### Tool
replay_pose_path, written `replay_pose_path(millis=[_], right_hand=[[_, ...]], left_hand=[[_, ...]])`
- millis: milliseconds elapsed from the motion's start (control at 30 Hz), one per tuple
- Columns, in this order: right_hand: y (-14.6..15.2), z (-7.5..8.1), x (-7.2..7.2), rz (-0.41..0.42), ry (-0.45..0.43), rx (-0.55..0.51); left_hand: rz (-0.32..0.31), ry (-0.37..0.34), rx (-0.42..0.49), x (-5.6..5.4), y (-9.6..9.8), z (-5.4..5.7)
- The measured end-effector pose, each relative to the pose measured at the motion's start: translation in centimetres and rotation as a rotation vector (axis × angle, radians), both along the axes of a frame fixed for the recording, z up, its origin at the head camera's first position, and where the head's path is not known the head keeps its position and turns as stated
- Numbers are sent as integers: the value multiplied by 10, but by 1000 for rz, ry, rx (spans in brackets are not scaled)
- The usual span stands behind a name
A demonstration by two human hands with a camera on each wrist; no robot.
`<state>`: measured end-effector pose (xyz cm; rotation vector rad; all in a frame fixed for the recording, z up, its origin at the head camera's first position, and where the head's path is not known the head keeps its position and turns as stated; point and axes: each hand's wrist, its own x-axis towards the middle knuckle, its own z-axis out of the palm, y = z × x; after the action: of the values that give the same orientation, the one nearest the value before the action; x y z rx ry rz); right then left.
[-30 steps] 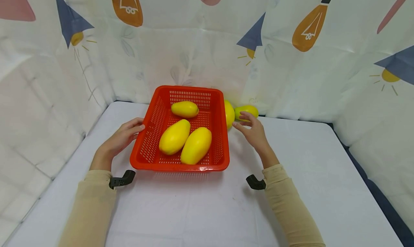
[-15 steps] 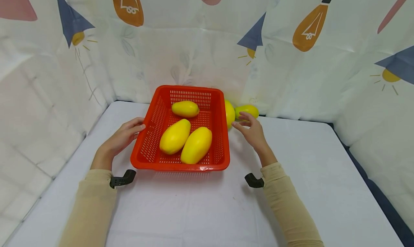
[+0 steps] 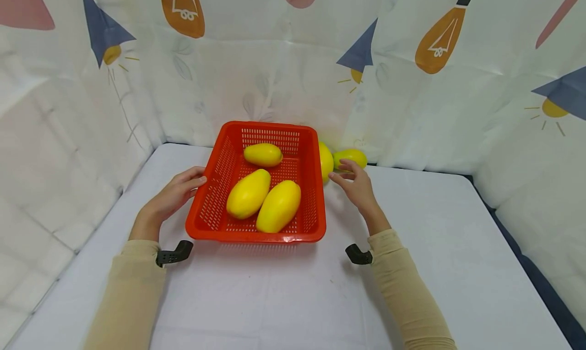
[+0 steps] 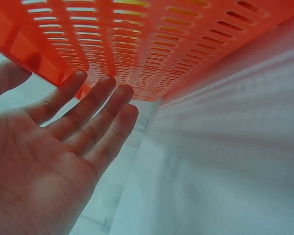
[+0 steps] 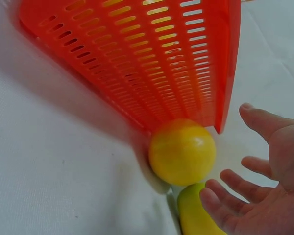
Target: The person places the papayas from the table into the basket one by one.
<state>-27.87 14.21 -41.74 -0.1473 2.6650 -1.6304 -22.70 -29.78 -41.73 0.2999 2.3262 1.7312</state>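
Note:
A red plastic basket (image 3: 254, 236) with slotted walls stands on the table and holds three smooth, oblong yellow fruits (image 3: 277, 207). My left hand (image 3: 171, 195) is at its left rim. In the left wrist view, the extended fingers of that hand (image 4: 44, 166) reach up to the basket's outer wall. On the other side, my right hand (image 3: 361, 190) hovers with relaxed, spread fingers and holds nothing. Just beyond it, a yellow fruit (image 5: 182, 152) lies against the basket's right side, beside a greener fruit (image 5: 198, 213). The basket partly hides the yellow one in the head view.
A white cloth covers the table (image 3: 284, 299). Behind it hangs a pale curtain (image 3: 293, 75) printed with bulbs and lamps, close to the basket's back. Both wrists carry a black camera mount (image 3: 174, 253).

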Motion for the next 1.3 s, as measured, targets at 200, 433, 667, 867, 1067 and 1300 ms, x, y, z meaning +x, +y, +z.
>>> replay_pose_path(millis=[200, 433, 667, 867, 1067, 1300], right_hand=[[-1, -5, -3, -10, -5, 10], [-2, -8, -6, -18, -15, 2], [-4, -10, -9, -18, -14, 9], [-5, -11, -10, -13, -30, 13], [-6, -13, -13, -10, -36, 6], [-8, -17, -19, -13, -53, 13]], left_hand=[[1, -6, 5, 0, 0, 0], [5, -11, -9, 1, 0, 2], [7, -14, -12, 1, 0, 2], [5, -4, -11, 1, 0, 1], [3, -3, -8, 0, -1, -1], [4, -8, -18, 1, 0, 0]])
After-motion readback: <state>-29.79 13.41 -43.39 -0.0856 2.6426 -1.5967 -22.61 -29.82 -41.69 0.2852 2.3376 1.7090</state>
